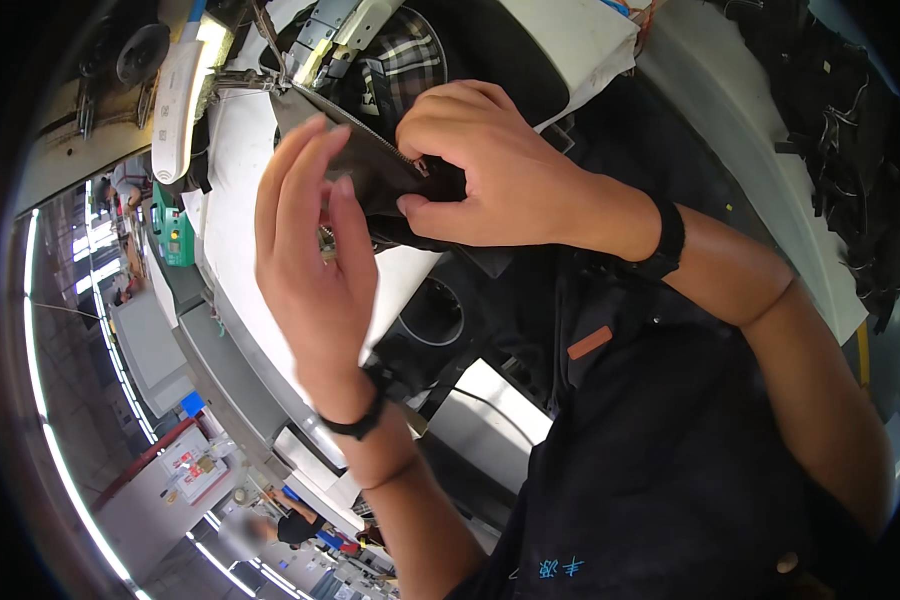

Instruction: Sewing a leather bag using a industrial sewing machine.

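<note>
1. The right hand (pixel 490 165) is curled shut on a dark pouch (pixel 370 165), thumb beneath and fingers over its top edge, at the end of a metal zip (pixel 385 140) that runs slantwise along that edge.
2. The left hand (pixel 310 250) is mostly open, fingers long and together, palm turned toward the pouch; its fingertips rest against the pouch's left side. Whether the thumb pinches the fabric cannot be told, as the hand covers that part.
3. The pouch sits up in front of the person, over the white worktop (pixel 240 190) and just below the sewing machine (pixel 340 40). What is inside it cannot be seen; the zip looks closed along its visible run.
4. A checked cloth (pixel 410 55) lies behind the pouch under the machine head, partly covered by the right hand.
5. A white lamp (pixel 180 95) with a lit strip stands at the left of the machine.
6. A green box (pixel 175 235) sits beyond the worktop's left edge; its contents are too small to make out.
7. Dark fabric pieces (pixel 860 170) are piled at the far right, cut off by the picture's rim.
8. Both wrists wear black bands (pixel 665 240).
9. The person's dark shirt carries a small orange tab (pixel 590 342) on the chest.
10. Low at the left, a red-and-white sign (pixel 185 465) lies flat, too blurred to make out.
</note>
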Demonstrator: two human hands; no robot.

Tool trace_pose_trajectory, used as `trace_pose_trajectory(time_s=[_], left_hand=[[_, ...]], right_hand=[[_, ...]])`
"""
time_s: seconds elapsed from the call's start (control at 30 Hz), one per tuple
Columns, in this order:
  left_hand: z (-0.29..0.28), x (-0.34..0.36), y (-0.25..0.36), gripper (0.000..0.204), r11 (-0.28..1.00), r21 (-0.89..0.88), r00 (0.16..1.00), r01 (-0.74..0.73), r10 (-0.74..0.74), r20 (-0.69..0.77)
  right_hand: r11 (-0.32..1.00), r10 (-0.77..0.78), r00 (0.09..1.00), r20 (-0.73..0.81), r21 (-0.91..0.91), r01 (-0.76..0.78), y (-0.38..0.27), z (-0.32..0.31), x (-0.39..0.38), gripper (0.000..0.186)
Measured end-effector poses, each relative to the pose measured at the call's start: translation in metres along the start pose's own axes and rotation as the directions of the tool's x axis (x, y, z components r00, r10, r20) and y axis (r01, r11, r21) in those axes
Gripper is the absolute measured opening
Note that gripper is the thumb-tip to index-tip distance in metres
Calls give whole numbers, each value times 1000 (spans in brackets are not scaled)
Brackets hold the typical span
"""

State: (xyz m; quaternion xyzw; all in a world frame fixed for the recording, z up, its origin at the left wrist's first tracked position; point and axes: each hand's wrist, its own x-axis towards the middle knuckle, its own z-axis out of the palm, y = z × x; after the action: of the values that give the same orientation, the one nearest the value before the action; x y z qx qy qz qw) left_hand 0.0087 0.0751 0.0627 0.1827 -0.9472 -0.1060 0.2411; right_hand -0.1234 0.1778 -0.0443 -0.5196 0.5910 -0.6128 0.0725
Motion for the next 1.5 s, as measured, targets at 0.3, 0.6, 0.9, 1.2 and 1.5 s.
trace_pose_trajectory(time_s=[0.3,0.6,0.9,1.2,1.5], left_hand=[[-26,75,15,25,974,165,800,-152,23,600],[-18,89,7,26,975,171,678,-143,-29,734],[-17,94,9,36,985,32,492,170,-113,863],[-17,88,14,24,918,291,638,-271,-55,768],[3,75,24,15,832,79,548,-550,287,786]], right_hand=[[997,-17,996,92,83,9,8,-12,10,25],[997,-64,996,67,38,61,18,-7,5,24],[999,-27,997,66,48,24,24,-8,2,25],[999,-49,996,72,26,48,25,-6,-2,29],[998,-60,995,83,-11,61,32,-1,-3,37]])
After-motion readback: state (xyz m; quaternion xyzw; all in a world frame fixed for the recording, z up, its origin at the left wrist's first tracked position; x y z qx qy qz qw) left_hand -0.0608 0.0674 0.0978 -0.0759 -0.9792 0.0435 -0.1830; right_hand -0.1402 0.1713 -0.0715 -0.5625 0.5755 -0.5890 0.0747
